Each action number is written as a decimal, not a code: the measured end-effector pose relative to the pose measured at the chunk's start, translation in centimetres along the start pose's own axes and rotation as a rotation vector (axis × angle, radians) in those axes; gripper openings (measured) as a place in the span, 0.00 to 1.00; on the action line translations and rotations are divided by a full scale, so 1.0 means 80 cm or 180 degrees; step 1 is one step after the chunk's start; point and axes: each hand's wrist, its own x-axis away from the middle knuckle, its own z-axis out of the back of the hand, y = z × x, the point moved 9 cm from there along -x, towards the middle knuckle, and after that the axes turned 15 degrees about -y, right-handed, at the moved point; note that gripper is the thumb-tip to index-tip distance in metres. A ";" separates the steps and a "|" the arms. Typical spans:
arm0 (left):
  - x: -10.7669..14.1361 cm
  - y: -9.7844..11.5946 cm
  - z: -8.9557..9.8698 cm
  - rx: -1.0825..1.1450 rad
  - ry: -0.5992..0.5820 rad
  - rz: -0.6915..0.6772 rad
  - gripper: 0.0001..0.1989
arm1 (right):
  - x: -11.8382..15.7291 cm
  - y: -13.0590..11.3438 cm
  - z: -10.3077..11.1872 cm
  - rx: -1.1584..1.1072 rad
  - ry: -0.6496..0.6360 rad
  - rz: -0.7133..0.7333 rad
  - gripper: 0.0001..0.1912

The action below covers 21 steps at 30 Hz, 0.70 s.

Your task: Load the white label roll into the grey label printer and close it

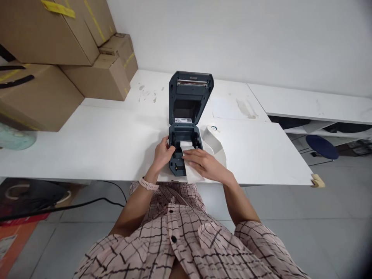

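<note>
Label printer: stood on the white table, its lid tipped back, away from the person.
Paper strip: lay partly in the printer's bay and passed out over the printer's near end.
Strip's long axis: ran from the bay towards the person, slanting slightly to the right.
Right hand: reached across the printer's right edge, the nearer to the strip; its fingers lay extended on the paper, and whether the hidden thumb pinched it could not be told.
Left hand: gripped the printer's left wall, thumb at the rim and fingers outside, apart from the strip.
Loose paper: curled just beside the printer's right side.
</note>
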 end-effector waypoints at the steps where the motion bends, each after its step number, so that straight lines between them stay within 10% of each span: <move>1: 0.000 0.000 0.000 0.0029 -0.0003 -0.0014 0.32 | 0.010 -0.004 -0.005 -0.0032 -0.0068 0.0012 0.22; 10: -0.001 -0.005 0.002 0.0012 0.0131 0.0061 0.31 | 0.046 -0.011 -0.052 0.0111 -0.0131 -0.0110 0.57; 21: -0.008 -0.021 -0.021 0.1039 -0.0233 -0.0019 0.38 | 0.043 -0.022 -0.067 0.0189 0.0144 -0.0358 0.54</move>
